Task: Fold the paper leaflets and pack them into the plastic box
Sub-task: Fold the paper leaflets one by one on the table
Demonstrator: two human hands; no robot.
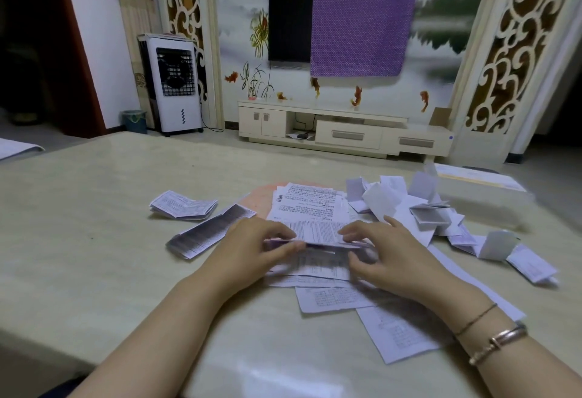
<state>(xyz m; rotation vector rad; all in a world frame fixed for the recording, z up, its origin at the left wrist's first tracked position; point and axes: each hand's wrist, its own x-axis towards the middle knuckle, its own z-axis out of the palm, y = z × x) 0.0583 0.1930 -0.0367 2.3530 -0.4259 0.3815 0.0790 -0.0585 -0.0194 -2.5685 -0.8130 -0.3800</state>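
Note:
A printed paper leaflet [318, 234] is bent over along a crease in front of me. My left hand [252, 249] pinches its left end and my right hand [387, 256] pinches its right end. Under it lie more flat leaflets [310, 204]. Two folded leaflets sit to the left: a squat one [182, 205] and a long narrow one [209, 232]. A heap of folded and crumpled leaflets [419, 205] lies to the right. The clear plastic box [485, 199] stands at the far right of the table, blurred.
The pale marble-look table [110, 224] runs wide to the left. Loose sheets [396, 331] lie under my right forearm. A pink mat [261, 199] peeks out beneath the stack. Beyond the table stand a TV cabinet [346, 133] and an air cooler [173, 82].

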